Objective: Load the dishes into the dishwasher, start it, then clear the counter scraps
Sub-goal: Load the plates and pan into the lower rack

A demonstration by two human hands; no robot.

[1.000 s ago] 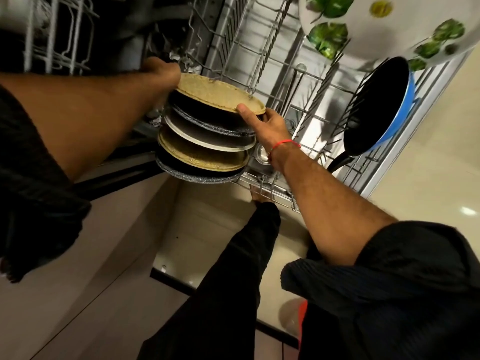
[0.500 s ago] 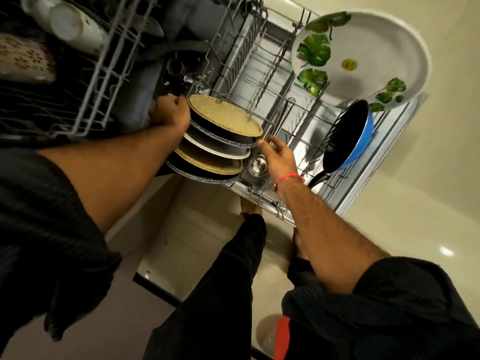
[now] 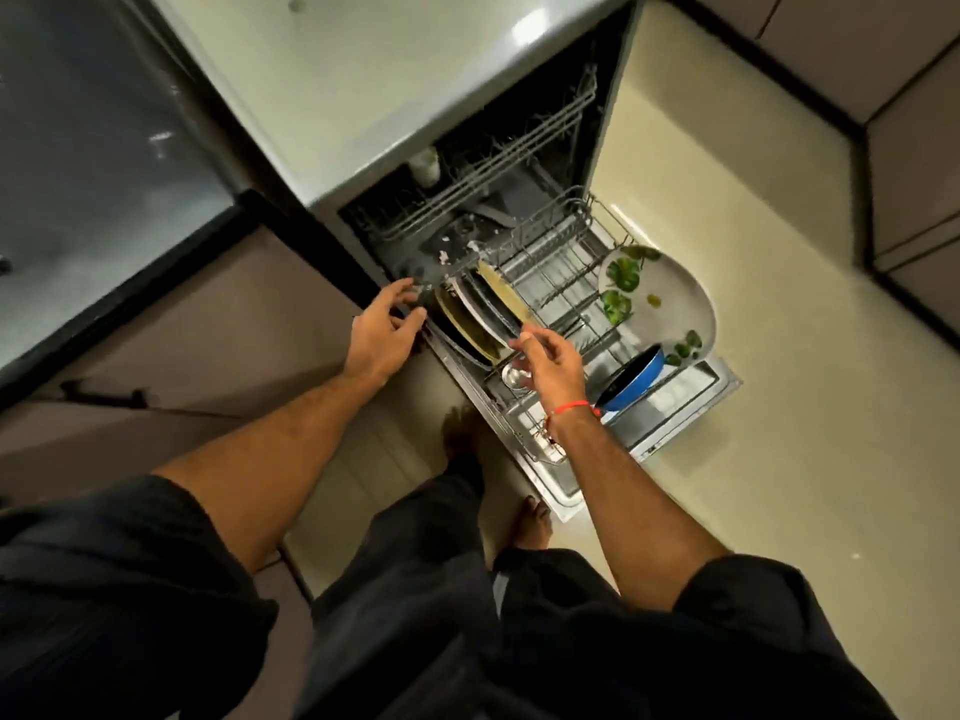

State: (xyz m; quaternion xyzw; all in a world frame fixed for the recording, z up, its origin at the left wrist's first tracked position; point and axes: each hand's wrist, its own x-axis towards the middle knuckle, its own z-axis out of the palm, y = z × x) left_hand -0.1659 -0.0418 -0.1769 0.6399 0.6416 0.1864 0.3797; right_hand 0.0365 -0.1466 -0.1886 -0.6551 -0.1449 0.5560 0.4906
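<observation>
One head-worn wide-angle camera is looking steeply down from standing height, facing forward over the person's own legs. It is taking in the open dishwasher (image 3: 519,210) and its pulled-out lower rack (image 3: 561,283) at arm's reach, mid-frame, with the countertop (image 3: 363,70) bending along the upper edge.

A pale glossy floor (image 3: 769,459) spreads in the corner, with dark cabinet fronts (image 3: 904,148) along its far edge and a brown cabinet front (image 3: 208,324) left of it.
</observation>
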